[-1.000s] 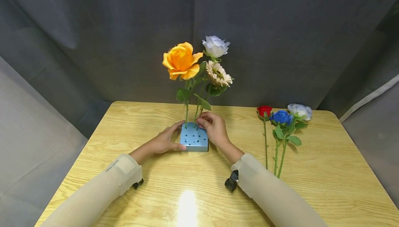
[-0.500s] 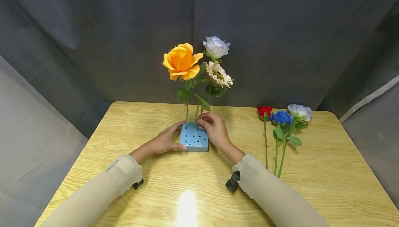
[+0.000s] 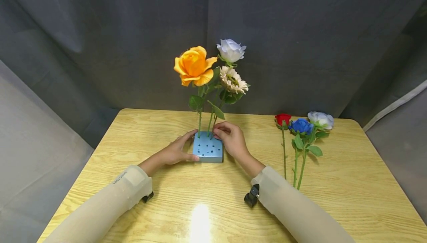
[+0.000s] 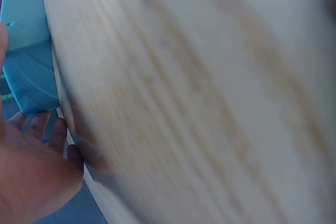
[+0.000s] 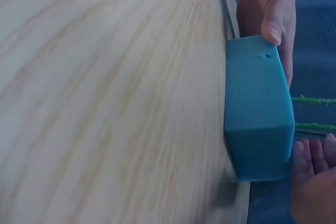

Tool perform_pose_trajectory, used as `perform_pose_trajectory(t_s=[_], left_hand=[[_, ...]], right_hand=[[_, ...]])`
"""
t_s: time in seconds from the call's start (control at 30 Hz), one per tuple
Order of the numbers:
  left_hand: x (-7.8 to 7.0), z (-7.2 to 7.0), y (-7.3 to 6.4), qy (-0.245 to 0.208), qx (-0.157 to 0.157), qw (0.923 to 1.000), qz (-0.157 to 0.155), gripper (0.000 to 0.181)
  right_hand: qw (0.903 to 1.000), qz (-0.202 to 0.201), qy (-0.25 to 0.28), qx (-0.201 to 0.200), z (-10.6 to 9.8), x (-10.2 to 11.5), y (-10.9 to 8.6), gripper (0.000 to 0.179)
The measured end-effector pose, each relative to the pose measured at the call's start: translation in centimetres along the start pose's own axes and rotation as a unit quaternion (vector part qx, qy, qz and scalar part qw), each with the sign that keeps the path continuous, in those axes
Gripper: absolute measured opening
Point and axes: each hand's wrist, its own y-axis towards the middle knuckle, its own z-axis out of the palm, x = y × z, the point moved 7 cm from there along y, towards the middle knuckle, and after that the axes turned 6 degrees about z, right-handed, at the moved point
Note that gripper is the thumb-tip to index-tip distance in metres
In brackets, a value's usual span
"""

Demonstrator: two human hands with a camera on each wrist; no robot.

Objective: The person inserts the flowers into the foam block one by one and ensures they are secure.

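A light blue foam block (image 3: 207,158) with holes in its top sits on the table. Three artificial flowers rise from its back row: an orange rose (image 3: 194,66), a white rose (image 3: 231,50) and a cream daisy-like flower (image 3: 233,80). My left hand (image 3: 173,151) grips the block's left side, thumb at the front corner and fingers along the far side. With thumb and fingertips, my right hand (image 3: 234,140) pinches the cream flower's stem low down, just above the block. In the right wrist view, the right hand (image 5: 317,184) is partly cut off by the frame's edge.
Right of my hands lie a red rose (image 3: 283,120), a blue rose (image 3: 301,125) and another white rose (image 3: 320,120), stems towards me. The wooden table (image 3: 160,206) ends at a dark curtain (image 3: 133,50) behind.
My right hand has shifted slightly to the right and its wrist has drawn a little outward. The left hand, block and flowers stay nearly in place.
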Motion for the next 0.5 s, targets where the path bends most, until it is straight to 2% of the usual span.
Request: perform_pose_trajectory(t_s=[0.13,0.5], left_hand=[[0.0,0.0,0.0,0.005,-0.001,1.0,0.0,0.112],[0.1,0.1,0.0,0.0,0.006,1.0,0.004,0.111]], right_hand=[[0.9999,-0.001,-0.015,-0.006,-0.6,-0.1,-0.1,0.015],[0.9998,0.012,0.007,-0.011,-2.7,-1.0,-0.9,0.019]])
